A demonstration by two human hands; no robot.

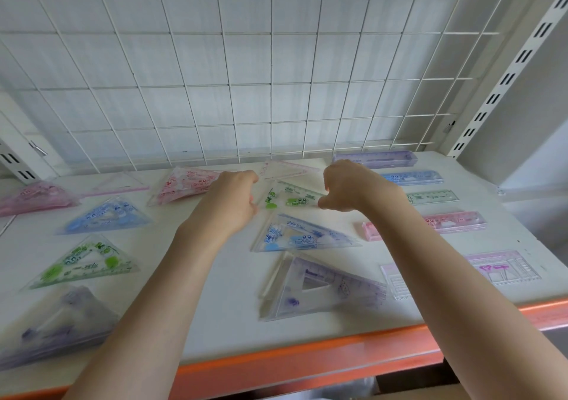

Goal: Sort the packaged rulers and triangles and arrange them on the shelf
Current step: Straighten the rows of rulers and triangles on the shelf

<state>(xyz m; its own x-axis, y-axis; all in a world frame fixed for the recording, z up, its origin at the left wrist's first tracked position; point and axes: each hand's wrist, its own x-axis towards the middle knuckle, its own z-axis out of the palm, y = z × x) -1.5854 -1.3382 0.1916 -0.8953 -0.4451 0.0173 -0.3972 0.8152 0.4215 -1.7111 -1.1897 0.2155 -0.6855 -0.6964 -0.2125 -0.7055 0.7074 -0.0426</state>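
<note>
Nearest, the white shelf with orange front lip (276, 366) carries sorted packets. Farther back, the left hand (233, 196) and right hand (353, 184), fingers curled, pinch opposite ends of the green-printed clear plastic triangle packet (289, 198). Best to square it with the blue-printed clear triangle packet (301, 235) just nearer.

Two bare forearms, no sleeves, hands (229, 198) (353, 187) without rings, watches or gloves
</note>
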